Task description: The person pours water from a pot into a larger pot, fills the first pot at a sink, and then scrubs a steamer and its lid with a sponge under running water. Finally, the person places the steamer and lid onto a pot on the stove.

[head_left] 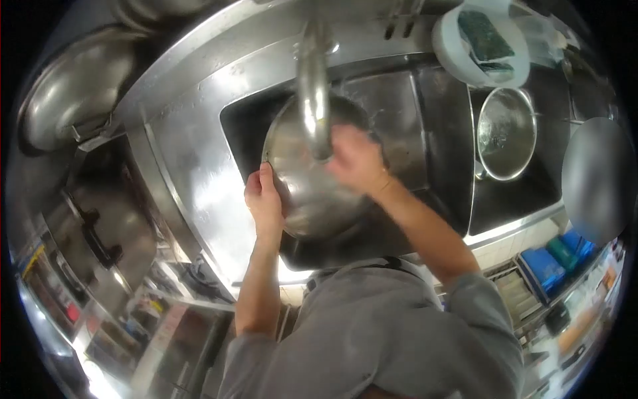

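A large round metal bowl (306, 196) is tilted in the left sink basin (229, 123), under the metal faucet (314, 100). My left hand (264, 196) grips its left rim, with the thumb along the edge and the fingers wrapped behind. Close to the faucet's mouth, my right hand (355, 156) is over the bowl's surface, on the right side. Motion smears its fingers, so whether it holds anything cannot be made out. The faucet covers part of the bowl's upper side.
In the right basin sits a metal strainer or bowl (507, 133) with a handle. Behind it, a white tub (452, 50) holds a dark green scouring pad (485, 34). A large metal wok (80, 86) stands at left. Blue items (543, 267) lie on a lower shelf at right.
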The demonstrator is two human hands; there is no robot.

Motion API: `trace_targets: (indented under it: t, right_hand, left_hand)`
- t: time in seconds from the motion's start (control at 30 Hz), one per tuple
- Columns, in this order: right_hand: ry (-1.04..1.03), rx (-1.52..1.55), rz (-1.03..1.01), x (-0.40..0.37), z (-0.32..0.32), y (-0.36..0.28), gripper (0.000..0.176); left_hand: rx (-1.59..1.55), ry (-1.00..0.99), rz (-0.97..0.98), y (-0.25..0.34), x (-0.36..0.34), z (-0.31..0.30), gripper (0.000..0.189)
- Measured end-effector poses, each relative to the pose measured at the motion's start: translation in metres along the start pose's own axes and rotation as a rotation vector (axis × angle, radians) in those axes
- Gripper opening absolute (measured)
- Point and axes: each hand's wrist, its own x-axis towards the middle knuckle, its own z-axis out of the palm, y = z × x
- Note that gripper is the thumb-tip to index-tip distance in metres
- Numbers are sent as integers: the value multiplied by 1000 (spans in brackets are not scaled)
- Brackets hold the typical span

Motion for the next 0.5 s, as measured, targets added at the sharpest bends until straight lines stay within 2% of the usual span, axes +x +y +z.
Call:
trace_targets:
  t: [0.03,0.07,0.1,0.13,0.23,0.27,0.33,0.37,0.4,0.47,0.5]
  right_hand:
    - [96,55,268,1,0,25,12]
    - [127,-94,282,10,-5,44,14]
    - [118,-110,258,15,-3,35,13]
    - [100,-130,231,20,-3,22,12]
    - [22,-24,-136,22,14,-19,13]
    - [22,-19,-136,24,15,-12,13]
    - [-131,124,310,38,10,28,16]
    - [-63,-37,352,51,17,59,21]
    - [-2,-29,274,57,19,73,21]
    - [-10,-31,26,59,29,29,20]
    - [-9,-42,52,44,34,6,20]
  left_hand:
    - [-6,21,-54,0,-4,-2,44]
    - [-12,42,-100,1,-6,-2,44]
    - [6,98,149,1,-8,9,45]
    - [26,89,155,2,-1,10,46]
    - [131,48,122,14,-3,3,47]
    - [173,50,150,12,-8,3,46]
    - [212,71,173,13,-17,5,46]
    - [202,41,136,16,-21,6,46]
    - [191,8,101,19,-22,7,45]
    - [187,-18,66,21,-11,10,42]
    - [114,-58,59,18,-3,8,39]
